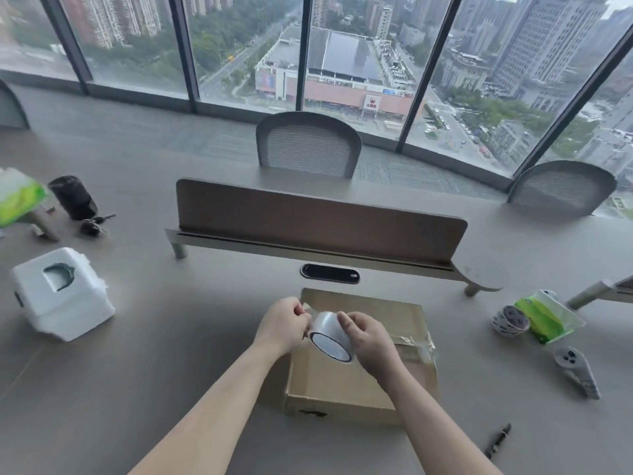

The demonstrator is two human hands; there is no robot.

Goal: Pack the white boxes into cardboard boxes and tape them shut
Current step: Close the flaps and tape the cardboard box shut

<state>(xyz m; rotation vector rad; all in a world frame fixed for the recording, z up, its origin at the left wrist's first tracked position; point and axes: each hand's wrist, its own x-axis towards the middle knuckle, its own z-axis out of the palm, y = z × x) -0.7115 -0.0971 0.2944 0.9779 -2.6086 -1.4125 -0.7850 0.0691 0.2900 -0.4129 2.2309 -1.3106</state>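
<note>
I hold a roll of clear packing tape [330, 341] just above the closed brown cardboard box [342, 389], which sits on the grey table [171, 354] right in front of me. My right hand [368, 339] curls round the roll, while the thumb and fingertips of my left hand [282, 325] pinch the loose end of the tape [307, 308], peeled a little way off. A strip of clear tape [412, 347] already lies across the right side of the lid, somewhat wrinkled. I think the risk is in the pull: if my pinch slips, the end snaps back onto the roll; if it twists, it sticks to itself or my fingers, or lands crooked. The white moulded box with a recess in its top [68, 306] stands well apart at my left, unpacked.
</note>
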